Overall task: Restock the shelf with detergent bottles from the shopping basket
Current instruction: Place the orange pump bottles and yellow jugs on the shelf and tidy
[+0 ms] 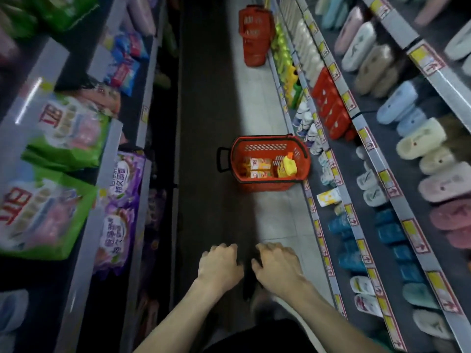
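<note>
**Basket parked by the shelf, hands empty**

The detergent bottles [257, 167] lie flat in the red shopping basket [270, 186] at the frame's centre, likely laid down so they cannot topple. The basket sits on the floor [254, 103] just beside the low right-hand shelf [309, 200], probably to keep reaches short. At bottom centre, the left hand [219, 263] and right hand [276, 263] are relaxed, fingers loosely curled, holding nothing.

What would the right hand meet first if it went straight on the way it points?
Probably the red basket on the floor ahead; nothing shows between it and the right hand. Depth is unclear, so the hand may pass above it.
</note>
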